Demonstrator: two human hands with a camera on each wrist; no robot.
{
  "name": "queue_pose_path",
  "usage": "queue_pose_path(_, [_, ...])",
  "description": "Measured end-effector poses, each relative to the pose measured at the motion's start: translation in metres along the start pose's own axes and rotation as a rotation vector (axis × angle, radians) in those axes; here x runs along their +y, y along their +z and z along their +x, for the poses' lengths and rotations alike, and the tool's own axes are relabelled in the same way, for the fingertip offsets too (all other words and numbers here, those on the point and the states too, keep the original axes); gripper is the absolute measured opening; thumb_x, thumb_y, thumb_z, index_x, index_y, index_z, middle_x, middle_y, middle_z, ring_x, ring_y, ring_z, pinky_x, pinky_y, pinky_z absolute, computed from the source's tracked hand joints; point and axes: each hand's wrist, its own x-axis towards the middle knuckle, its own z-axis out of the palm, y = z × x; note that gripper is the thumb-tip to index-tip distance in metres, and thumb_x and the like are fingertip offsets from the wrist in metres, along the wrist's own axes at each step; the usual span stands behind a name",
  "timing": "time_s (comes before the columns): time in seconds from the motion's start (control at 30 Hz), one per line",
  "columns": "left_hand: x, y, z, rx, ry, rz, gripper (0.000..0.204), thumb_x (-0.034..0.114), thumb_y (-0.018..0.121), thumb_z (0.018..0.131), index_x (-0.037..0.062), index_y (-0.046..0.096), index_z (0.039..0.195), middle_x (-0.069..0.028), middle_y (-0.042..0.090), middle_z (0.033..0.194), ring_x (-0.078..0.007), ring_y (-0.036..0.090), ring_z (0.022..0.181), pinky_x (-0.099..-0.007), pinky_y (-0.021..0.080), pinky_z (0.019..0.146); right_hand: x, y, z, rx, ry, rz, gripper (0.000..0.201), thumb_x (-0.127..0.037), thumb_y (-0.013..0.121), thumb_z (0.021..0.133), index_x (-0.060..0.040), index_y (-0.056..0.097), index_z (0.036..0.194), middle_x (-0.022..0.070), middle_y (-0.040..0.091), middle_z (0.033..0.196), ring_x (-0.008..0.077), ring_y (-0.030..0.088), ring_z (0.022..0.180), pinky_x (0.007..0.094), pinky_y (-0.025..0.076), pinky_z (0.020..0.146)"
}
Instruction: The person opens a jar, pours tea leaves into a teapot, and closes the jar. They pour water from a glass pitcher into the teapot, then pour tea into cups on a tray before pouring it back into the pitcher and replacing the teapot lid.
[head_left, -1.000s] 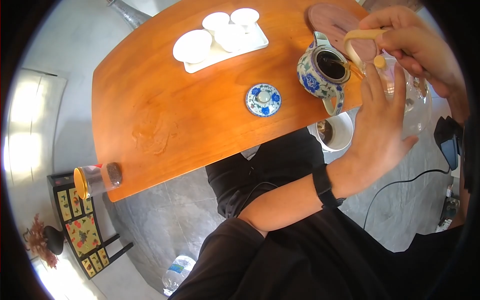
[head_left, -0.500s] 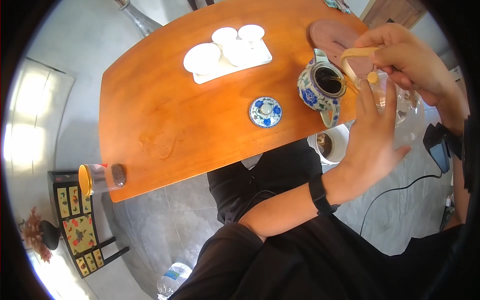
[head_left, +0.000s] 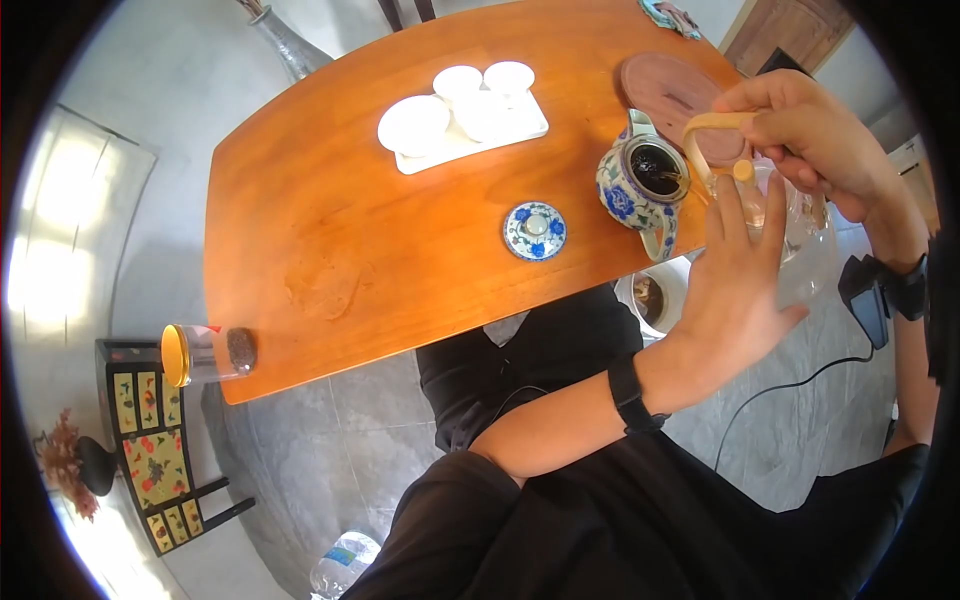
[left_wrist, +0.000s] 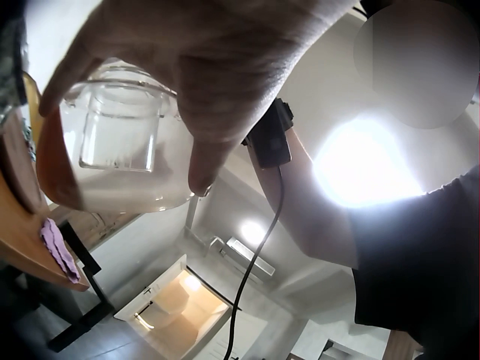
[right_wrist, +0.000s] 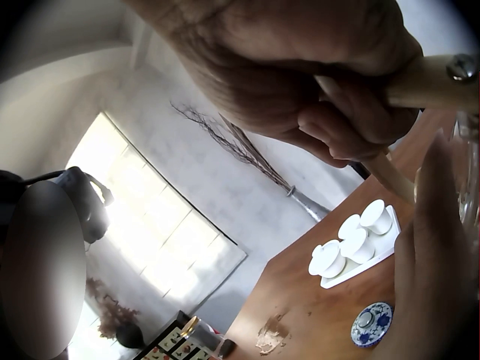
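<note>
My right hand (head_left: 825,140) grips the pale wooden handle (head_left: 715,121) of a clear glass teapot (head_left: 808,245). The straight fingers of my left hand (head_left: 735,290) rest on its lid, beside the wooden knob (head_left: 743,171). In the left wrist view the glass teapot (left_wrist: 172,184) is tilted, with a clear inner strainer and amber liquid low on one side. An amber stream runs from its spout into the open blue-and-white porcelain teapot (head_left: 617,200), which holds dark liquid. That teapot's flowered lid (head_left: 534,231) lies apart on the table.
A white tray (head_left: 430,163) with several white cups stands at the back of the wooden table (head_left: 420,260). A round wooden board (head_left: 655,80) lies behind the porcelain teapot. Below the table edge is a white bucket (head_left: 680,280). A jar (head_left: 200,354) stands at the left corner.
The head view has shifted, so the table sits lower in it. Both hands hold the same pose on the glass teapot while the amber stream keeps running into the porcelain one.
</note>
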Motion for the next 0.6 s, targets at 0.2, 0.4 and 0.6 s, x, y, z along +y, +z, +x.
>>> queue_pose_path(0.2, [0.001,-0.011,0.009,-0.032,0.069,0.056,0.113,0.017,0.091,0.059,-0.0026,0.028,0.150,-0.0406,0.028,0.141,-0.0554,0.048,0.114,-0.0546,0.052,0.094,0.009,-0.011,-0.004,0.015,-0.028,0.100,0.029,-0.009,0.056,0.089,0.0065,0.066,0.112,-0.0034,0.049,0.063,-0.0017,0.040,0.041,0.0170,0.027,0.035])
queue_pose_path(0.4, [0.008,-0.018,0.016,-0.035,0.112,0.170,0.115,0.018,0.093,0.057,-0.0012,0.029,0.151,-0.0409,0.029,0.140,-0.0536,0.050,0.114,-0.0500,0.059,0.081,0.009,-0.023,-0.010,0.082,-0.091,0.091,0.036,-0.013,0.057,0.092,0.0061,0.061,0.122,-0.0054,0.048,0.061,-0.0014,0.036,0.039,0.0155,0.026,0.037])
queue_pose_path(0.6, [0.014,-0.041,0.025,-0.019,0.172,0.331,0.113,0.017,0.092,0.058,0.0016,0.031,0.151,-0.0403,0.030,0.141,-0.0517,0.051,0.115,-0.0480,0.060,0.082,-0.001,-0.028,-0.020,0.081,-0.201,0.153,0.046,-0.020,0.055,0.095,0.0061,0.055,0.133,-0.0089,0.046,0.058,-0.0032,0.033,0.038,0.0149,0.024,0.037])
